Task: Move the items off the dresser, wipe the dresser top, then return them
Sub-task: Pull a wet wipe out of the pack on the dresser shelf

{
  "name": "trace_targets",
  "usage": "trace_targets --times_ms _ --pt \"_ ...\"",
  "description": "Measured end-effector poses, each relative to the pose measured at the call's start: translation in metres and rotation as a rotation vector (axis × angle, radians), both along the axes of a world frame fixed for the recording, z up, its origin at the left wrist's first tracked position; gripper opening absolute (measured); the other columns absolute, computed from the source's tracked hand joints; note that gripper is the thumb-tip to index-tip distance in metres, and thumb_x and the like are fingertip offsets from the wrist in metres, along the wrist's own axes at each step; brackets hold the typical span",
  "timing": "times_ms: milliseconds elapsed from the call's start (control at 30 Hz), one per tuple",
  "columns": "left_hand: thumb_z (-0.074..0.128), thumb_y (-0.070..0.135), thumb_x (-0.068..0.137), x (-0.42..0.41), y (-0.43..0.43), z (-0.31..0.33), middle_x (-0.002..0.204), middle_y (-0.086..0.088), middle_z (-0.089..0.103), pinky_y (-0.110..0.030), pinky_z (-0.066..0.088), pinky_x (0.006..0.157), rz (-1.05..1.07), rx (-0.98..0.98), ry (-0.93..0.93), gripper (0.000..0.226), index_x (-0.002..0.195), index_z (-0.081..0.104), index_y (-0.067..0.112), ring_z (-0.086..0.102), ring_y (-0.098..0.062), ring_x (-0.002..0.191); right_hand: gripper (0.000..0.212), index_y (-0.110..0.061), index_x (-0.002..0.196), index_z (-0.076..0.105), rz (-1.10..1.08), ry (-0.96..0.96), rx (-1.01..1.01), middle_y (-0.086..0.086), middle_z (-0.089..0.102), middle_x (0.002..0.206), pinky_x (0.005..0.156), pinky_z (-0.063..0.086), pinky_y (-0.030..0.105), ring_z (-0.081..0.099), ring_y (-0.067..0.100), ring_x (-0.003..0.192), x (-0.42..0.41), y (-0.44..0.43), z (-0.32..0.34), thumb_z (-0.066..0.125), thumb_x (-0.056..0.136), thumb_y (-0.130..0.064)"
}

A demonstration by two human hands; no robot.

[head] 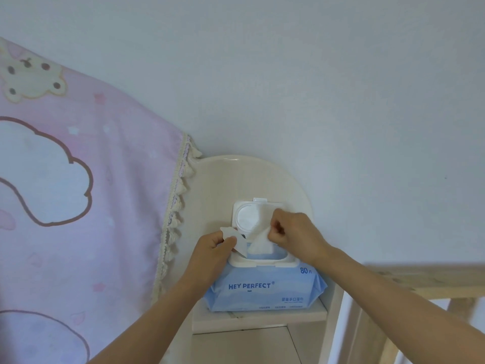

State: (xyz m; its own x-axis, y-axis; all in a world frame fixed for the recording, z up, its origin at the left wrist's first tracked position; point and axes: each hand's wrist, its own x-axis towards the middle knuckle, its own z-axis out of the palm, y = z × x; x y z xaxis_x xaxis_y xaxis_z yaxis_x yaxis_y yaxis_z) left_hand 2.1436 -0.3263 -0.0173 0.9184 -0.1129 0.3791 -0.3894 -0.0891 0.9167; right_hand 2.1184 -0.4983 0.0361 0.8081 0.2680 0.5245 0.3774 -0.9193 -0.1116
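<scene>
Over the open pack, my right hand (291, 232) is curled closed, thumb and fingers pinching the top of a white wipe (258, 245) that stands up out of the slot. My left hand (212, 250) is closed too, gripping a thin white strip (235, 236) at the left edge of the opening. I cannot tell whether that strip is part of the same wipe or a seal. Both hands are close together, just above the slot, and my bare forearms reach up from the bottom of the view.

Behind my fingers the white lid (246, 216) is flipped back and stands upright. It belongs to the pack of wipes (262, 292), a soft blue packet printed HEY PERFECT, which lies flat with its front toward me.

The pack rests on a small cream shelf (257, 320) with a rounded back panel (210, 185) set against the pale wall (288, 74). To the left, a pink cloth (78, 179) with cloud shapes hangs down, and its cream tassel fringe (175, 206) overlaps the panel's left edge. A light wooden rail (433, 279) runs off to the right, well apart from the pack.
</scene>
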Motion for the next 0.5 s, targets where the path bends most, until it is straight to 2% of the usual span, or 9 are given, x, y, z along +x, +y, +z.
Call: trace_targets --times_ms 100,167,267,333,400,433,500 --pt "0.048 0.009 0.090 0.000 -0.001 -0.001 0.068 -0.006 0.044 -0.019 0.031 0.055 -0.020 -0.003 0.026 0.027 0.063 0.045 0.008 0.039 -0.013 0.060 0.014 -0.010 0.074 0.048 -0.077 -0.230 0.420 0.008 0.055 0.062 0.054 0.035 0.020 0.049 0.019 0.056 0.003 -0.008 0.022 0.056 0.081 -0.002" --pt "0.048 0.009 0.090 -0.001 -0.001 -0.001 0.071 -0.008 0.047 -0.023 0.033 0.060 -0.028 -0.016 0.036 0.024 0.065 0.049 0.008 0.042 -0.015 0.065 0.013 -0.009 0.071 0.051 -0.086 -0.291 0.555 0.001 0.052 0.060 0.053 0.037 0.011 0.046 0.006 0.051 0.003 -0.017 0.049 0.057 0.080 -0.001" --pt "0.048 0.010 0.090 -0.002 -0.002 0.000 0.071 -0.011 0.047 -0.025 0.032 0.061 -0.014 -0.018 0.029 0.023 0.067 0.049 0.008 0.041 -0.017 0.066 0.017 -0.011 0.067 0.052 -0.044 -0.088 0.441 -0.005 0.055 0.064 0.057 0.041 0.012 0.050 0.003 0.055 -0.002 -0.021 0.069 0.057 0.081 -0.003" --pt "0.050 0.013 0.090 -0.004 -0.003 0.001 0.067 -0.011 0.045 -0.024 0.031 0.059 -0.011 0.018 0.006 0.026 0.065 0.047 0.008 0.039 -0.017 0.063 0.018 -0.012 0.066 0.051 -0.050 -0.017 0.457 -0.002 0.057 0.070 0.062 0.042 0.015 0.050 0.010 0.064 -0.006 -0.023 0.069 0.056 0.082 -0.005" --pt "0.053 0.018 0.090 -0.006 -0.004 0.005 0.058 -0.002 0.042 -0.016 0.029 0.054 0.033 0.123 -0.066 0.037 0.056 0.040 0.011 0.036 -0.013 0.055 0.021 -0.011 0.064 0.050 -0.011 0.026 0.642 0.004 0.055 0.072 0.065 0.043 0.022 0.050 0.015 0.067 -0.011 -0.024 0.067 0.053 0.083 -0.004" --pt "0.055 0.021 0.089 -0.009 -0.005 0.009 0.056 0.004 0.040 -0.016 0.028 0.053 0.067 0.189 -0.117 0.040 0.054 0.038 0.015 0.035 -0.011 0.053 0.024 -0.012 0.062 0.048 -0.001 0.063 0.752 0.004 0.053 0.069 0.062 0.043 0.024 0.048 0.015 0.065 -0.014 -0.026 0.066 0.051 0.084 -0.003" --pt "0.058 0.029 0.087 -0.014 -0.009 0.015 0.065 0.009 0.049 -0.023 0.036 0.063 0.099 0.310 -0.228 0.036 0.055 0.045 0.020 0.047 -0.012 0.066 0.028 -0.014 0.059 0.043 -0.017 0.160 0.904 0.001 0.044 0.061 0.052 0.035 0.021 0.040 0.013 0.055 -0.023 -0.030 0.067 0.048 0.084 -0.004"
